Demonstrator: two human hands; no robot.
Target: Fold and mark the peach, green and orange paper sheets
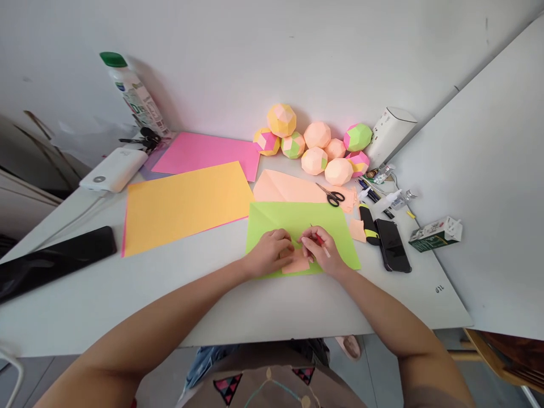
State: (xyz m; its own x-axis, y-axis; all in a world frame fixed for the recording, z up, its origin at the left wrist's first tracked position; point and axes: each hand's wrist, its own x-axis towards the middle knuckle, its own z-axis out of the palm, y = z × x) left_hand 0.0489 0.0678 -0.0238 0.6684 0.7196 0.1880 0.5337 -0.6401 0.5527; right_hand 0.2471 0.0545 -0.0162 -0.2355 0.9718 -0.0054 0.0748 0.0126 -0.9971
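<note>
"Two things to check: how is the left hand (271, 252) held, and how is the right hand (319, 251)?"

"Left: fingers bent, laid over a small peach piece (296, 264); I can't tell whether it grips or merely presses. Right: fingers pinching a red pen (322, 243)."

"Which way does the pen point?"

"Its long axis slants from far left to near right, pale end on the near side. The tip is too small to make out."

"And the peach piece?"

"On the near part of the green sheet (272, 218), between the hands, partly covered by fingers; its near edge runs roughly left to right."

"Which step, would you say?"

"Marking paper, I'd judge. The next move calls for a steady left hand."

"Further out?"

"Scissors (330, 194) on the far side, faceted paper balls (317, 136) beyond, a yellow sheet (191, 198) left, a phone (391, 245) right, all on the worktop (140, 277)."
</note>
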